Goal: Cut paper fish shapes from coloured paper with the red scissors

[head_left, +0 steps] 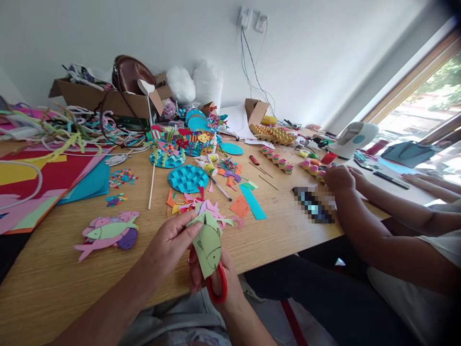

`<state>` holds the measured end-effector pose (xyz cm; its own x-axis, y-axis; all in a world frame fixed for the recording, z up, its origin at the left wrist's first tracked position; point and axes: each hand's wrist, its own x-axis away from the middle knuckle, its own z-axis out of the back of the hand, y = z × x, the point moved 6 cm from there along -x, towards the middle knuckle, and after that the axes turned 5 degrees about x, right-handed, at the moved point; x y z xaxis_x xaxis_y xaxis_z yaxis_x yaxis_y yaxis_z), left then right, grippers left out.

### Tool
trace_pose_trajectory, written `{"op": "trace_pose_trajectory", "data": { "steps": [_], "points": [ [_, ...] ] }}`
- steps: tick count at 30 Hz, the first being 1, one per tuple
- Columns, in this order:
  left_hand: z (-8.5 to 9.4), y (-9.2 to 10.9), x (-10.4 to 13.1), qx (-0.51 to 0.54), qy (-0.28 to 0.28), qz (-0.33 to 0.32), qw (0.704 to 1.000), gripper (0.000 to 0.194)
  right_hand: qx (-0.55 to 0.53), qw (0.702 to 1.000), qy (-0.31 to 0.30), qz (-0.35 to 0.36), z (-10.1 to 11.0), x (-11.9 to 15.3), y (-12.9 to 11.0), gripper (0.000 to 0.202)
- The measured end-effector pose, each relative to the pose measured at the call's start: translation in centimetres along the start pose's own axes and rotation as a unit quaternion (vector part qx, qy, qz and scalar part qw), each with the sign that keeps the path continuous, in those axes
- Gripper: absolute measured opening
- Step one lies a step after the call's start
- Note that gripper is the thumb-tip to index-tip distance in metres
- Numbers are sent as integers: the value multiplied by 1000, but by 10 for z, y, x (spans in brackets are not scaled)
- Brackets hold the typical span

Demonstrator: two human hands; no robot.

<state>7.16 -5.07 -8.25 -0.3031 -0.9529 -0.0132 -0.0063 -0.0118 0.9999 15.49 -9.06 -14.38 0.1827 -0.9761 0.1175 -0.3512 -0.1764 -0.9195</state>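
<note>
My left hand (178, 235) pinches the upper left edge of a piece of light green paper (209, 245) with a fish drawn on it in dark line. Below and behind the paper, my right hand (226, 274) is closed round the red handles of a pair of scissors (222, 288). The paper hides the blades. Left on the table lies a small pile of cut paper fish (111, 233) in pink, purple and green. Just beyond my hands are paper scraps (209, 206) in pink, orange and other colours.
A blue woven paper disc (188, 179), glue bottles (207, 167) and a pen (220, 188) lie ahead. Coloured sheets (46, 178) cover the left side. At the back stands a cardboard box (97, 101). On the right, another person's arms (374, 211) reach over the table.
</note>
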Motion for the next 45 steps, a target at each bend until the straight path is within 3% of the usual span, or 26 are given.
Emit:
{"op": "trace_pose_trajectory", "data": {
  "steps": [17,23,38,45],
  "points": [
    [0,-3,0,-18,24,-7,1000,23,-8,1000,1,30,3,-2,3,45],
    [0,-3,0,-7,12,-3,1000,22,-11,1000,6,12,1,-2,3,53],
    [0,1,-4,-30,-22,15,999,22,59,997,33,-44,7,-1,7,45],
    [-2,2,-2,-18,-12,26,999,21,76,996,28,-29,8,-1,3,50]
  ]
}}
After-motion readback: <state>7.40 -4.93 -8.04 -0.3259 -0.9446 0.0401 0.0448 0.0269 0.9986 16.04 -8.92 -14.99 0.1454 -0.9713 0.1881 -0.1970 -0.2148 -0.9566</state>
